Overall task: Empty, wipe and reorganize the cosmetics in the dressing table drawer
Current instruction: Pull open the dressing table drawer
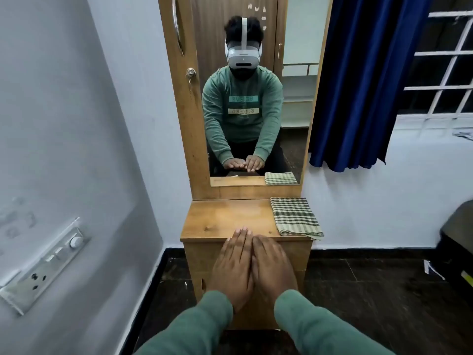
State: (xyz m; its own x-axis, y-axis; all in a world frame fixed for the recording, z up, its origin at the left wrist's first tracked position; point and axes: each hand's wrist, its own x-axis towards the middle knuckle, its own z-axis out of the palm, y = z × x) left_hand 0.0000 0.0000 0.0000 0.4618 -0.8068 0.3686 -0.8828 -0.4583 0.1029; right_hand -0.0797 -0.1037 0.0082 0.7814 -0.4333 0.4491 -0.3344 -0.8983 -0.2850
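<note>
A wooden dressing table (217, 221) stands against the wall with a tall mirror (256, 98) above it. A folded green-and-white checked cloth (294, 217) lies on the right side of the tabletop. My left hand (234, 267) and my right hand (273, 267) are held flat, palms down, side by side and touching, in front of the table's front edge. Both have straight fingers and hold nothing. The table's front below the top is shut and mostly hidden behind my hands. No cosmetics are in view.
A switch and socket panel (43, 265) is on the left wall. A dark blue curtain (363, 85) hangs right of the mirror beside a barred window (445, 60). A dark object (458, 247) sits at the right edge on the dark tiled floor.
</note>
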